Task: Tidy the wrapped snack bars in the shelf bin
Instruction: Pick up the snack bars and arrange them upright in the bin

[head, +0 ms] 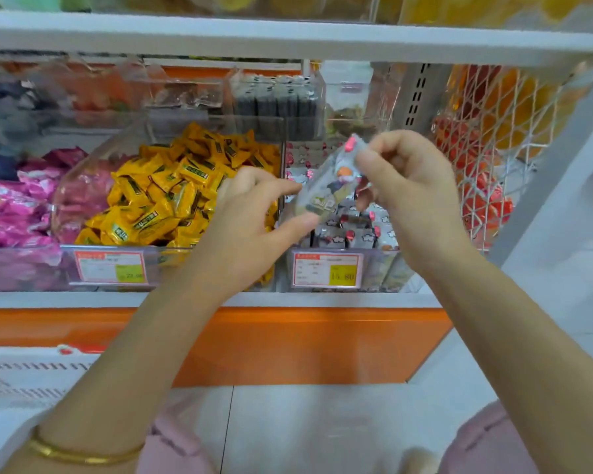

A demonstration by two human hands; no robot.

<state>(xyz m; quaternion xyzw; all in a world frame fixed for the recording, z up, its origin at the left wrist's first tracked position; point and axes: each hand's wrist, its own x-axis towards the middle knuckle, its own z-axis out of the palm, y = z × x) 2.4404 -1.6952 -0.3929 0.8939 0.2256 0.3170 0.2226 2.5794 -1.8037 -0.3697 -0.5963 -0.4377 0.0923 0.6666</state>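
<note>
- wrapped snack bar [332,179], grey with pink marks: I hold it tilted above the right clear bin [380,268] of like bars;
- left hand [250,217]: thumb and forefinger pinch its lower end;
- right hand [408,179]: fingers curled, pinching its upper end;
- neighbouring bin: yellow wrapped sweets [172,186]

A grey-wrapped snack bar [329,182] hangs tilted above the clear bin [381,269] of matching bars [353,231]

glossy plastic snack bar [332,179] wrapper, clear plastic bin [384,268].
</note>
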